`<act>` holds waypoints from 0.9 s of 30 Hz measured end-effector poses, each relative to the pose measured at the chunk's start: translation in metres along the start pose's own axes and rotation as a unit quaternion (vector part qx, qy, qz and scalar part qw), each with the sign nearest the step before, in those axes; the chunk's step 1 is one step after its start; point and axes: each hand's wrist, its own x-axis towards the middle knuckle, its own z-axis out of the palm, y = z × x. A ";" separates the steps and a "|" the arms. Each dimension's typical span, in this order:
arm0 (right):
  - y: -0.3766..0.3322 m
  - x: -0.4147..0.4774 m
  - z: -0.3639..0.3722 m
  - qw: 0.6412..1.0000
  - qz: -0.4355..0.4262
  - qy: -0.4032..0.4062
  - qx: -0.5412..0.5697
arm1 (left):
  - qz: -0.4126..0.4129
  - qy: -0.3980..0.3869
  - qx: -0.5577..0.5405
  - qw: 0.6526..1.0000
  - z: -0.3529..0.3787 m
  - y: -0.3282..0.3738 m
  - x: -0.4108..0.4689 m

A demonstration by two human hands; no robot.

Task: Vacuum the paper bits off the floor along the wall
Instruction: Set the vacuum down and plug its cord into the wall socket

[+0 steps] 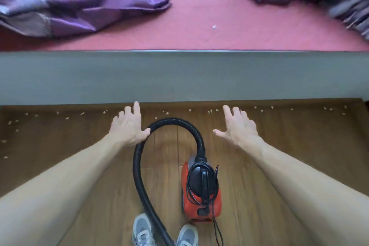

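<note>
While both arms reach fwd, left hand [127, 126] & right hand [238, 127] splay fingers wide, empty. Paper bits [209, 112] lie just past fingertips.

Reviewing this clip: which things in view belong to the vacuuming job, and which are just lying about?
Job: red vacuum, its black hose, paper bits on the wooden floor by the grey wall.
Lying about: two purple cloths and a white scrap on the red surface.

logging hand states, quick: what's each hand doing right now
Left hand: open, fingers spread, holding nothing; thumb beside the black hose.
Right hand: open, fingers spread, holding nothing.
</note>
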 end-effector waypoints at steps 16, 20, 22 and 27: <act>0.055 -0.080 -0.399 0.989 -0.003 0.149 -0.013 | 0.132 0.233 0.074 0.961 -0.405 0.103 -0.080; 0.073 -0.113 -0.462 0.987 0.005 0.159 -0.019 | 0.191 0.261 0.082 0.943 -0.467 0.136 -0.117; 0.082 -0.127 -0.489 0.986 0.009 0.164 -0.019 | 0.217 0.276 0.092 0.932 -0.492 0.153 -0.133; 0.100 -0.163 -0.546 0.981 0.027 0.191 -0.008 | 0.255 0.302 0.109 0.912 -0.540 0.188 -0.162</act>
